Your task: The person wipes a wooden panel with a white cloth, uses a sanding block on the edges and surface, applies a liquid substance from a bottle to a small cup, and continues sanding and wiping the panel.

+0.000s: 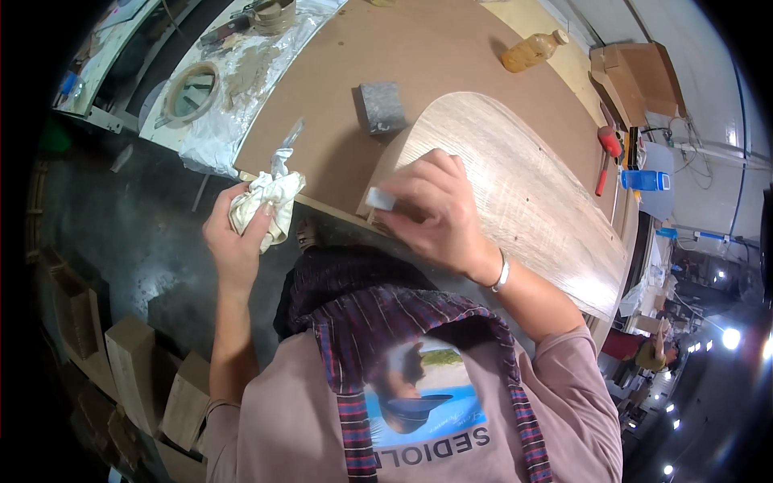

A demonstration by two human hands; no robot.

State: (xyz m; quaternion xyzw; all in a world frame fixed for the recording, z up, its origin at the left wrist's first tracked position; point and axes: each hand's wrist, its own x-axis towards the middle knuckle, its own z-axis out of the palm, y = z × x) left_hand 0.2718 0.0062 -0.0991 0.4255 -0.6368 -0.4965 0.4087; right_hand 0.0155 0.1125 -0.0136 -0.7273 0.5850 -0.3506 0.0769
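Holding a crumpled cream cloth [274, 197] and a small, pale, flat-sided piece [381, 199]

Closest in, the left hand [232, 229] is curled around the cloth. The cloth is bunched into a ball, maybe so it fits in one grip, and it looks soft and full of folds. The right hand [441, 211] pinches the small piece between thumb and fingers, perhaps because it is too little for a whole fist. It is right by the side of the pale brown wood-grain board [515, 177]. I can't tell if they touch.

That board lies on the flat brown counter [330, 68], likely so its shiny striped face stays up. Its far end is round, and small dark dots mark the top. Just past its left edge sits a grey, scuffed, box-shaped block [382, 107]. Farther off is a see-through bottle of yellow liquid [531, 52], and beyond the counter, an open brown cardboard box [640, 76] with stiff flaps.
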